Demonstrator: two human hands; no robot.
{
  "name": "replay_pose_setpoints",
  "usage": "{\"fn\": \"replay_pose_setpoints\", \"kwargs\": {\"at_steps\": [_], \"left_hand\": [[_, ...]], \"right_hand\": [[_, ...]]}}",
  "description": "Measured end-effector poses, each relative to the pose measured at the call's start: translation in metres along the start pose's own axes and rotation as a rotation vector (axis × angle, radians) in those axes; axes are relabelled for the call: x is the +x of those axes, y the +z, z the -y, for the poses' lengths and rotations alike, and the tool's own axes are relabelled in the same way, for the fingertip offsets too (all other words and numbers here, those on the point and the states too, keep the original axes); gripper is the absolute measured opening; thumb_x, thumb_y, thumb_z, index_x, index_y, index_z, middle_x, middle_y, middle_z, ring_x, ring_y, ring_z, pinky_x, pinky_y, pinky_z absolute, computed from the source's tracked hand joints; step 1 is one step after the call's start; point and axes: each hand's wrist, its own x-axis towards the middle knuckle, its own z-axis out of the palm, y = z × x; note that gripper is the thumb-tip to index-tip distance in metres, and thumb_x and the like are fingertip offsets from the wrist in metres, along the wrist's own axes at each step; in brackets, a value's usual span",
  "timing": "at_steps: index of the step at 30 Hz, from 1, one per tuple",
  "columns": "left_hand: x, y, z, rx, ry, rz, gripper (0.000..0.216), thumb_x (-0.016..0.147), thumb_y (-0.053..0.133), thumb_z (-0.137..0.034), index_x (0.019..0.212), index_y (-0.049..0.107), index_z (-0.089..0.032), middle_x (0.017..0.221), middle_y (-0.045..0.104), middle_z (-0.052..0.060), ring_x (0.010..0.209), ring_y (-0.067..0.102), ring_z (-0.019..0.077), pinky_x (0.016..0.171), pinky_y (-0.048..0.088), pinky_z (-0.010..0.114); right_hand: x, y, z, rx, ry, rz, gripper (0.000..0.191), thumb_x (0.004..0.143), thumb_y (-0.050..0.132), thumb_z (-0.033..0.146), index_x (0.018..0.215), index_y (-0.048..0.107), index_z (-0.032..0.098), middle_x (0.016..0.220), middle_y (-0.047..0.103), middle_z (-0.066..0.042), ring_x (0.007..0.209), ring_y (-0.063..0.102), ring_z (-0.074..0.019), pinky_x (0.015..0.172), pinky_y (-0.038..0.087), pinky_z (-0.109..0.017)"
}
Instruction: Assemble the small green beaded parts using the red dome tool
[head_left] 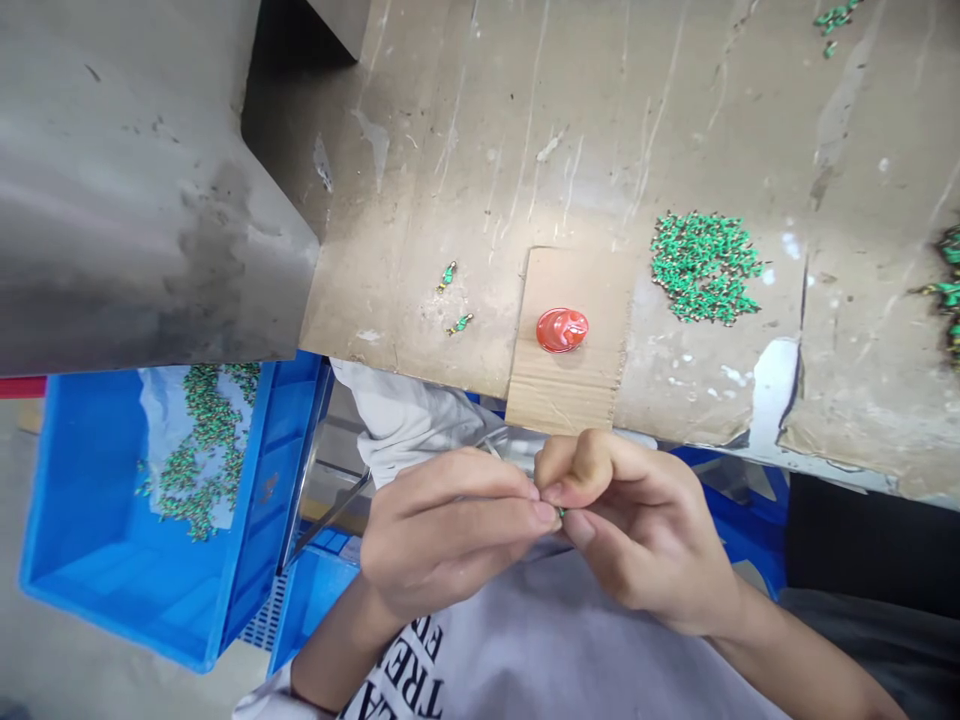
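In front of my chest, my left hand [461,530] and my right hand [637,520] meet fingertip to fingertip, both closed in a pinch. Between them shows a speck of a small green piece [561,512], mostly hidden by the fingers. Just beyond the hands, a glossy red dome-shaped cap [562,330] sits on a cardboard piece [577,395] at the table edge. To its left lie two small green figures, one farther back [447,277] and one nearer [460,324]. A pile of little green pieces [705,268] is spread to the right of the cardboard.
The worn brown table [465,130] stretches across the far side. At left, a grey metal housing [150,200] overhangs a blue crate [247,510] holding many green pieces on a plastic sheet. More green pieces [951,290] lie at the right edge.
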Motion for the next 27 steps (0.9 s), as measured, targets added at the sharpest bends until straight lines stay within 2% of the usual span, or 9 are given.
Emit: {"fn": "replay_pose_setpoints", "kwargs": {"at_steps": [8, 16, 24, 27], "left_hand": [[-0.003, -0.001, 0.007, -0.060, 0.000, 0.023, 0.006, 0.094, 0.083, -0.010, 0.096, 0.079, -0.012, 0.096, 0.079, 0.004, 0.080, 0.078, 0.0116, 0.074, 0.068, 0.020], [-0.002, -0.002, 0.012, -0.084, 0.025, 0.032, 0.005, 0.096, 0.082, -0.013, 0.093, 0.078, -0.012, 0.094, 0.079, 0.003, 0.079, 0.078, 0.0108, 0.074, 0.068, 0.019], [-0.004, 0.000, 0.005, -0.101, -0.057, 0.039, 0.005, 0.098, 0.080, -0.016, 0.094, 0.079, -0.015, 0.092, 0.080, 0.002, 0.075, 0.077, 0.0110, 0.069, 0.068, 0.021], [-0.005, 0.000, 0.004, -0.132, -0.070, 0.054, 0.006, 0.099, 0.079, -0.018, 0.093, 0.079, -0.015, 0.091, 0.080, 0.003, 0.075, 0.078, 0.0112, 0.069, 0.068, 0.021]], "right_hand": [[0.003, 0.000, -0.001, 0.065, 0.027, 0.028, 0.021, 0.086, 0.064, 0.002, 0.082, 0.057, 0.022, 0.081, 0.063, 0.004, 0.067, 0.052, -0.0090, 0.062, 0.044, -0.020], [0.005, 0.000, -0.010, 0.104, -0.029, 0.040, 0.024, 0.085, 0.065, 0.000, 0.082, 0.057, 0.022, 0.081, 0.062, 0.002, 0.067, 0.053, -0.0103, 0.062, 0.044, -0.022], [-0.003, -0.008, -0.017, 0.190, -0.009, 0.098, 0.016, 0.100, 0.074, 0.022, 0.088, 0.064, 0.021, 0.083, 0.065, 0.000, 0.068, 0.057, -0.0116, 0.063, 0.050, -0.024], [-0.005, -0.013, -0.017, 0.217, 0.018, 0.151, 0.013, 0.101, 0.074, 0.020, 0.090, 0.067, 0.021, 0.085, 0.067, -0.001, 0.069, 0.058, -0.0105, 0.065, 0.051, -0.024]]}}
